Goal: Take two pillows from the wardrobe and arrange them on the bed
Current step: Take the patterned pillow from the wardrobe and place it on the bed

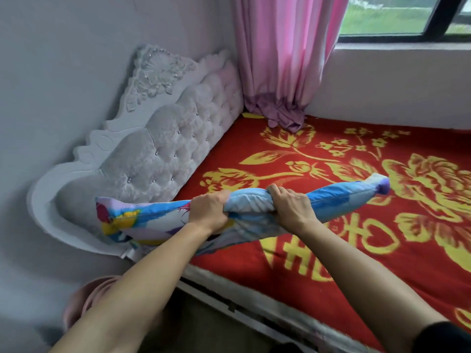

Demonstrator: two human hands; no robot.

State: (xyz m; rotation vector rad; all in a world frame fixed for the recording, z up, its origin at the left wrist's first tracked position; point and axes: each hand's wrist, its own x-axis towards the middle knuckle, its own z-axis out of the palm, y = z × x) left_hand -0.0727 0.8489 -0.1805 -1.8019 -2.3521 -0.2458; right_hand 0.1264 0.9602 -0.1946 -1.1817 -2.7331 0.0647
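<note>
Left hand (209, 212) and right hand (293, 207) both clamped on the pillow (158, 217) mid-edge, held over the bed (331, 263) near the headboard (163, 154) (ends droop), so it may land crooked or slide off the edge.

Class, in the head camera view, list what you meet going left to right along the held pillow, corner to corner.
Pillow's left corner → left hand → right hand → pillow's right corner.

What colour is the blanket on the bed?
Red with yellow flowers, seen in the head view.
</note>
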